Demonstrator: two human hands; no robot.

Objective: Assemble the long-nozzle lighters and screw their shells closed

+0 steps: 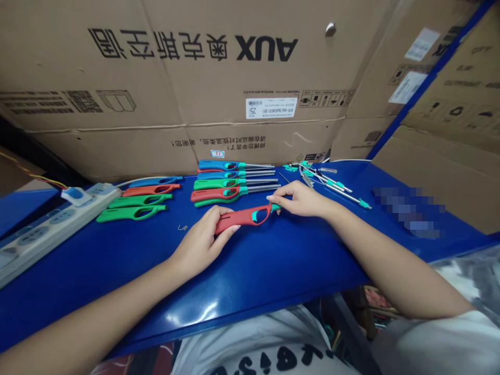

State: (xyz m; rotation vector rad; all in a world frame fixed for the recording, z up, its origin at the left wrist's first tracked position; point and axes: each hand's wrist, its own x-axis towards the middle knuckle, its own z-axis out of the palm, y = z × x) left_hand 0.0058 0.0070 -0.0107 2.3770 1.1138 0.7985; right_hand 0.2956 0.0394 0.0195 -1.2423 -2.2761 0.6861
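My left hand (209, 237) is wrapped round the rear of a red utility lighter (242, 217) with a teal trigger, held above the blue table. At its front end, the fingers of my right hand (296, 199) pinch the teal collar (275, 207); the fingers partly cover this spot, and no metal tube shows beyond it. Just behind lies a row of lighters (234, 183) in blue, green and red, their metal tubes pointing right. Further left are several handle shells (142, 199) without tubes. Right of my right hand lie loose metal tubes (338, 185) with teal parts and wires.
A white power strip (50, 224) with a plug in it runs along the left side. Cardboard panels (187, 104) stand at the back and right. Small metal bits (183, 227) lie left of my left hand. A blurred patch (408, 211) covers something at the right.
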